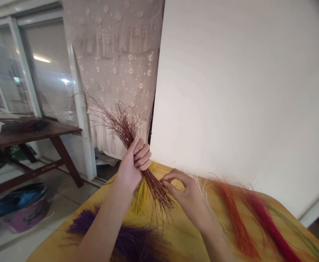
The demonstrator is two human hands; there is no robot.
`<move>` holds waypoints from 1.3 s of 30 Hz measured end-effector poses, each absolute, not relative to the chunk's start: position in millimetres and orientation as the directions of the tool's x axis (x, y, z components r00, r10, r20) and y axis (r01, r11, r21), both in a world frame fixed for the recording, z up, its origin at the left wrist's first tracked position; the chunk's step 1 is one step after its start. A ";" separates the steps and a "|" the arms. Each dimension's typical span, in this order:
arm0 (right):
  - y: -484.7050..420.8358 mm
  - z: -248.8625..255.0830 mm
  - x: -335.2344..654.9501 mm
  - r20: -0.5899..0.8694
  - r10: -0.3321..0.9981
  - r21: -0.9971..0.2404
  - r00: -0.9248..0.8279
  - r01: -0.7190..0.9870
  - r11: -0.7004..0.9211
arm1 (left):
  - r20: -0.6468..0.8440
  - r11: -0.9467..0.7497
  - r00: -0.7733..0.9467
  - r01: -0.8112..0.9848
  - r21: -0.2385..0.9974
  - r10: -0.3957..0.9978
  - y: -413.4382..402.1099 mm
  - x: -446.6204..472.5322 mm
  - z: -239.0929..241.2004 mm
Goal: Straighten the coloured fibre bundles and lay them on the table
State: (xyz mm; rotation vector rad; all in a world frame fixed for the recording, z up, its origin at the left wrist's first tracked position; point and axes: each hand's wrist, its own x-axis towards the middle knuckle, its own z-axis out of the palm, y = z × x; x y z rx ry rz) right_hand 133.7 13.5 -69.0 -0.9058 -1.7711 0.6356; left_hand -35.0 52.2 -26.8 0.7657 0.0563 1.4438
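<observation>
A bundle of thin reddish-brown dried stalks (125, 131) slants above the table, its wispy tops fanning toward the upper left. My left hand (137, 158) is wrapped tightly round its middle. At the lower right side of the bundle, the thumb and forefinger of my right hand (182, 191) are pinched together at the stalks' edge. Whether a single stalk lies between those fingertips is too small to make out. Below the held bundle lies a yellow bundle (140, 198), partly covered by it. Purple stalks (140, 242) spread under and beside my left forearm.
On the wooden table (197, 236) lie orange stalks (237, 218), crimson stalks (271, 225), a few green strands (298, 227) and pale strands (207, 200). A white panel (238, 91) rises behind. Leftward stand a dark wooden table (58, 131) and a pink tub (25, 218) on the floor.
</observation>
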 end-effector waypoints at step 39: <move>-11.2 -72.4 113.8 0.295 0.917 -0.758 -0.270 0.518 0.396 | 0.315 -0.584 -0.494 -0.724 0.368 0.811 38.0 -46.3 -16.4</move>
